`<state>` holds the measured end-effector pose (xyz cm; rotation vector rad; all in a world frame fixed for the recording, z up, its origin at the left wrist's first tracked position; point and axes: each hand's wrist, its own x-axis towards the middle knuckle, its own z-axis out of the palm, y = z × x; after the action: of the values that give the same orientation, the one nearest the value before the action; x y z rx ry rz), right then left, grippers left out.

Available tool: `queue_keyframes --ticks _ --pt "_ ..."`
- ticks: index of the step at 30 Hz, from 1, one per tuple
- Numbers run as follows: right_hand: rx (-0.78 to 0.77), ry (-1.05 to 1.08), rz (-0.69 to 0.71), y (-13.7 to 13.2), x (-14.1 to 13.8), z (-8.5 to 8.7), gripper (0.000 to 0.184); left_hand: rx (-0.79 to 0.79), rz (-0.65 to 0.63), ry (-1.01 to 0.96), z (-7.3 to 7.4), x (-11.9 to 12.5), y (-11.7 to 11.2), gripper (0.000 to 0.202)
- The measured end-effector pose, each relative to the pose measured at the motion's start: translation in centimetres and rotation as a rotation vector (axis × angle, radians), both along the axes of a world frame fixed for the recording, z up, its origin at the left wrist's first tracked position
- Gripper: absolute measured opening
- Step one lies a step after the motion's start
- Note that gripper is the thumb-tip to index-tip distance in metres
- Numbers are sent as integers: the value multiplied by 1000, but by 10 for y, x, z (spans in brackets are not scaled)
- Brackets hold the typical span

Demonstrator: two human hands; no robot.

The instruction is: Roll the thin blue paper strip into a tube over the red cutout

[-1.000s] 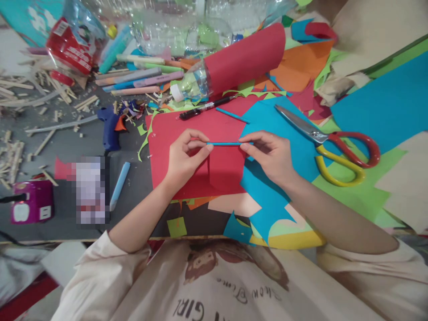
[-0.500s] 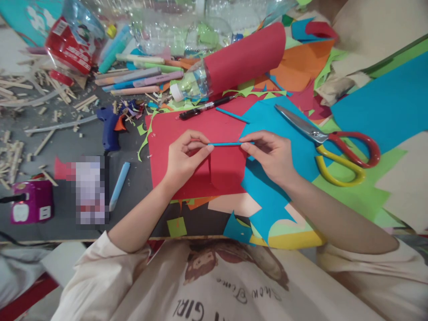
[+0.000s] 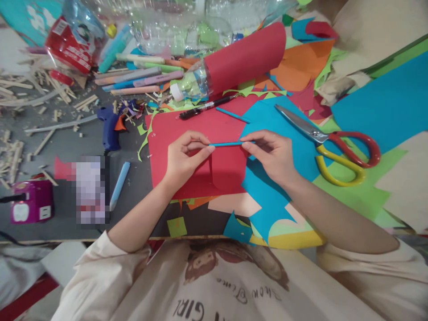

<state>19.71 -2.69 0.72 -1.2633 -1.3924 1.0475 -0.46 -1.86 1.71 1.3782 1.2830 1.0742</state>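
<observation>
A thin blue rolled-paper stick (image 3: 228, 144) is stretched level between my two hands, over a red sheet of paper (image 3: 174, 127). My left hand (image 3: 187, 154) pinches its left end between thumb and fingers. On the other end, my right hand (image 3: 272, 154) has a matching pinch, above the edge of a blue paper sheet (image 3: 267, 120). Another slim blue stick (image 3: 233, 115) lies just beyond, touching the red and blue sheets. Behind it rests a black pen (image 3: 209, 107).
Large scissors (image 3: 317, 136) with red and yellow handles lie to the right. A blue glue gun (image 3: 110, 127) lies left, near several markers (image 3: 140, 82). A plastic bottle wrapped in red paper (image 3: 245, 55) lies behind. Wood bits and a purple box (image 3: 32, 201) are farther left.
Both hands have shifted very slightly to the right with the blue stick, keeping the same pinch. Everything else stays in place.
</observation>
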Motion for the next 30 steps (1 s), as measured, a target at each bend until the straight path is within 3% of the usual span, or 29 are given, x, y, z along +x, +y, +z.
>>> queue_keyframes --ticks 12,19,30 --pt "-17 -26 -9 -1 0 0 4 59 -7 -20 -1 0 0 22" --pt "-20 -42 -3 -1 0 0 6 13 10 -29 -1 0 0 28" --pt "-11 -30 6 0 -1 1 5 21 4 -20 0 0 -1 22"
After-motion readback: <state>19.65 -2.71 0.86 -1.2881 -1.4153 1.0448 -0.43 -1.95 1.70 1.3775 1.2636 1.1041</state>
